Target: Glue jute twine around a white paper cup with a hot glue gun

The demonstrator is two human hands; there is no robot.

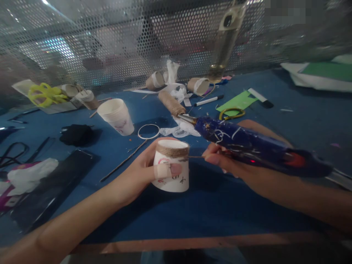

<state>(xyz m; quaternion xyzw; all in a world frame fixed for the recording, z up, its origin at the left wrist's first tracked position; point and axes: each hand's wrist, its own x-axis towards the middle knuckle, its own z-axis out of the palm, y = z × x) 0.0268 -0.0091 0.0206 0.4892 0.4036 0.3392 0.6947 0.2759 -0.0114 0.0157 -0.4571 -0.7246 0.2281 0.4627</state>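
My left hand (154,165) is wrapped round a white paper cup (172,179) that has brown twine wound about its rim (173,149); a plaster covers the thumb. My right hand (228,161) grips a dark blue glue gun (247,141), its metal nozzle pointing left above the cup. The fingertips of that hand also pinch a thin strand of twine that runs from the cup's rim. The cup is held just above the blue table (209,209).
A stack of white cups (117,115), a spool of twine (172,103), a wire ring (148,131), a marker (209,101), green paper (239,101), yellow scissors (45,94), cardboard rolls and a black tray (52,187) lie about. Perforated mesh closes the back.
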